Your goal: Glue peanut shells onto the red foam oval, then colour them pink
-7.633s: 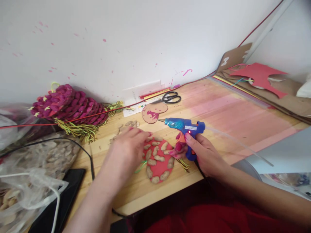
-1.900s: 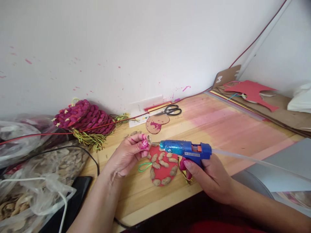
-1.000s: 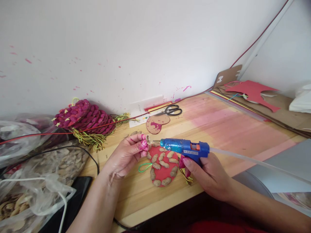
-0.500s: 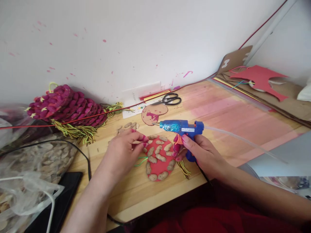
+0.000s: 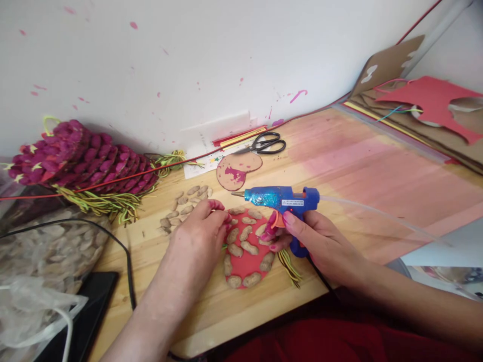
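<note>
A red disc [image 5: 250,259] lies near the front edge of the wooden table [image 5: 339,171], with several peanut shells glued around it. My left hand [image 5: 199,239] rests at the disc's left edge, fingertips pinched together and pressing down on a shell there. My right hand [image 5: 320,244] grips a blue glue gun [image 5: 281,198], index finger on the orange trigger. The gun's nozzle points left, above the disc's far edge. A clear glue stick [image 5: 381,217] trails out of its back.
Loose peanut shells [image 5: 184,203] lie just beyond my left hand. A magenta shell ornament [image 5: 79,161] sits at the left wall. Scissors [image 5: 266,144] and a stained cardboard disc [image 5: 237,170] lie at the back. A bag of shells [image 5: 41,249] is at left; red cutout sheets [image 5: 433,103] lie far right.
My left hand came down from in front of the glue gun's nozzle, where it held a shell, to the disc's left edge. The gun has drawn back slightly.
</note>
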### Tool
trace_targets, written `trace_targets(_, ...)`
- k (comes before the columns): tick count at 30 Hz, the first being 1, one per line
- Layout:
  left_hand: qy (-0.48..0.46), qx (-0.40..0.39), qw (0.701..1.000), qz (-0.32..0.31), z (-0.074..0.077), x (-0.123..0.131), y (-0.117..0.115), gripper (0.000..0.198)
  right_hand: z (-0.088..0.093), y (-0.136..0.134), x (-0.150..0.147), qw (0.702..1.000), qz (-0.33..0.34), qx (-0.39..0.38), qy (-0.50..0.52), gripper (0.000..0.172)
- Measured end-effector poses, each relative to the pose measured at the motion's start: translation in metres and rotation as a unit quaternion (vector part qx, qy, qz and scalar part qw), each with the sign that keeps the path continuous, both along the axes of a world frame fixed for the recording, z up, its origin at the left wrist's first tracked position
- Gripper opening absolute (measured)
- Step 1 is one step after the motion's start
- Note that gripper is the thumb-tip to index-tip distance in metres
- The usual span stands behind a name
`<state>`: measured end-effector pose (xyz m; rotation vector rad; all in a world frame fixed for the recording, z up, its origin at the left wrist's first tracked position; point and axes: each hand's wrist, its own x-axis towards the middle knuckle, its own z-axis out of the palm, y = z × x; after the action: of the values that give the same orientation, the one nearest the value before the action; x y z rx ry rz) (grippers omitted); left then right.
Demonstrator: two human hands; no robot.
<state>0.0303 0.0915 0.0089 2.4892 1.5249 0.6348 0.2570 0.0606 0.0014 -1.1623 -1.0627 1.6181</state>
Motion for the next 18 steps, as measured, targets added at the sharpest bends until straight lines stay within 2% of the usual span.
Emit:
trace_targets(6, 0.018, 0.018, 1.0, 0.009, -0.0028, 0.003, -0.0028, 0.018, -0.0008, -0.0001, 0.0004, 1.0, 0.005, -0.004, -0.012, 0.046)
trace_targets(18, 0.013, -0.007, 1.0, 0.011, -0.0054, 0.0036, -0.0049, 0.018, 0.0021, -0.0006, -0.0007, 1.0, -0.002, -0.004, -0.006, 0.044)
